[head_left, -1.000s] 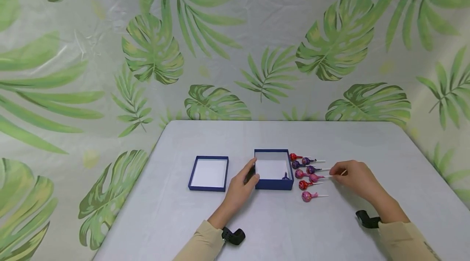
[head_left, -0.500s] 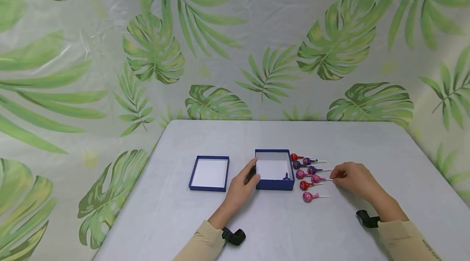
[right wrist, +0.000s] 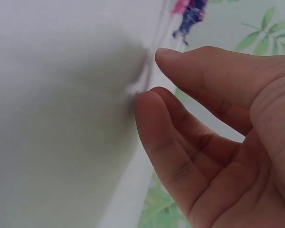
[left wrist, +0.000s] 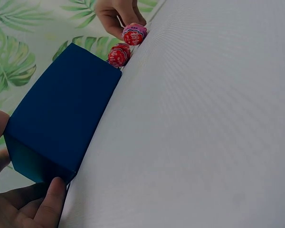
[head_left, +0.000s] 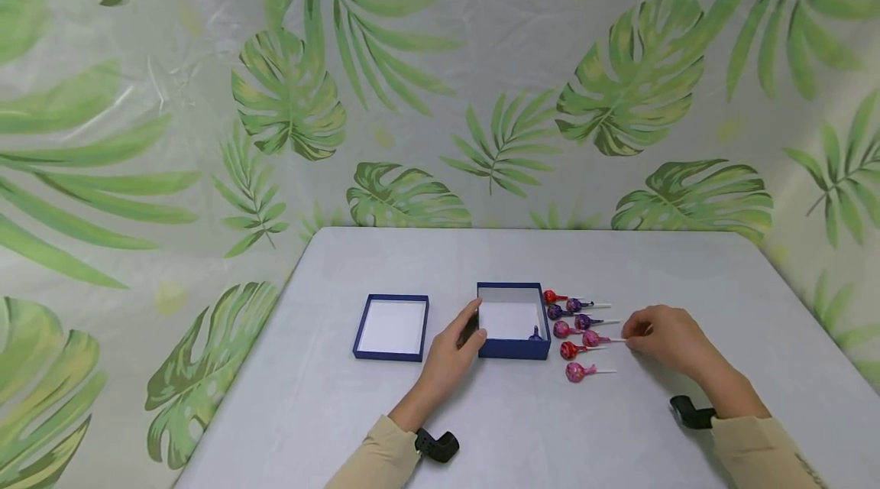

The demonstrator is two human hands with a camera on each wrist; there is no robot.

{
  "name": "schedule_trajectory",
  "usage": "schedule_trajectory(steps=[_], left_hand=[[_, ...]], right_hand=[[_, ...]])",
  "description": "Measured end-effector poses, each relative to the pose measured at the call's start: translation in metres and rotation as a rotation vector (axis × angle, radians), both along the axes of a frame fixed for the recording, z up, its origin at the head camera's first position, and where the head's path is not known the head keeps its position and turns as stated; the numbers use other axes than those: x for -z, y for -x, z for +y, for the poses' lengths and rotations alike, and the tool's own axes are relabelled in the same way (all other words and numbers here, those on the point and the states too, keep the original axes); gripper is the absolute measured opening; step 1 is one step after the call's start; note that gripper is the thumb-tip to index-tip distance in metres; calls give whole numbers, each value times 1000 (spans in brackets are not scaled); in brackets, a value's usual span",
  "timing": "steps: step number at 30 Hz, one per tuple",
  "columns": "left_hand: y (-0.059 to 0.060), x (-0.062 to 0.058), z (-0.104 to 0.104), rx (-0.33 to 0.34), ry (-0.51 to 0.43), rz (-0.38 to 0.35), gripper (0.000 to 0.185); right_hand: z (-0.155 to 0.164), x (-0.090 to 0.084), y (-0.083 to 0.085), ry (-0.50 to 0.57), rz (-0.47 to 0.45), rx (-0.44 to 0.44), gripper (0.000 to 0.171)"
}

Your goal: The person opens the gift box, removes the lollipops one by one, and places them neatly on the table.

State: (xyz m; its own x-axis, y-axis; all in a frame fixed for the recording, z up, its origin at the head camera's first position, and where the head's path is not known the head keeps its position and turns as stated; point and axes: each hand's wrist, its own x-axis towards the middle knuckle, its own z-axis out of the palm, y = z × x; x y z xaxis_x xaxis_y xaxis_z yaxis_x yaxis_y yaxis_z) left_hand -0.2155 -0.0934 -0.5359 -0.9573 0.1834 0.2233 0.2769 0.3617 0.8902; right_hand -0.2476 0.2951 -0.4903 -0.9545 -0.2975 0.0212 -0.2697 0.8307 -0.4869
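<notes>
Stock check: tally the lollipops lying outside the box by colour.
Red lollipops: 2
Purple lollipops: 3
Pink lollipops: 3
Total: 8

Lollipops (head_left: 577, 328) tight beside box (head_left: 512, 351); open table (head_left: 619, 428) nearer.

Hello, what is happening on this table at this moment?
A person sits at a grey table. The left hand holds the side of an open dark blue cardboard box, which has one small purple lollipop inside. The right hand touches the white stick of a pink wrapped lollipop in a group lying beside the box; it is not clearly pinched. The blue box lid lies to the left, white inside up.
</notes>
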Motion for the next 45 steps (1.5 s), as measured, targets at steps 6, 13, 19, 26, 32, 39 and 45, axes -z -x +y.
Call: schedule_trajectory(steps=[6,13,19,26,32,39,45], left_hand=[[-1,-2,0,-3,7,11,56],[-2,-3,0,-9,15,10,55],[-3,-2,-1,-2,18,10,56],[-6,-3,-2,6,5,7,55],[-6,-1,-2,5,1,-6,56],[-5,-3,-2,-21,31,-10,55],[-6,-1,-3,-15,33,-4,55]], right_hand=[[0,-15,-3,-11,-18,31,7],[-7,-26,-4,-15,40,29,15],[-20,-34,-5,3,75,17,19],[-42,-43,-8,35,66,-8,27],[-60,-49,-4,58,26,-57,31],[-80,-52,1,102,-32,-150,33],[-92,-47,6,110,-74,-218,38]])
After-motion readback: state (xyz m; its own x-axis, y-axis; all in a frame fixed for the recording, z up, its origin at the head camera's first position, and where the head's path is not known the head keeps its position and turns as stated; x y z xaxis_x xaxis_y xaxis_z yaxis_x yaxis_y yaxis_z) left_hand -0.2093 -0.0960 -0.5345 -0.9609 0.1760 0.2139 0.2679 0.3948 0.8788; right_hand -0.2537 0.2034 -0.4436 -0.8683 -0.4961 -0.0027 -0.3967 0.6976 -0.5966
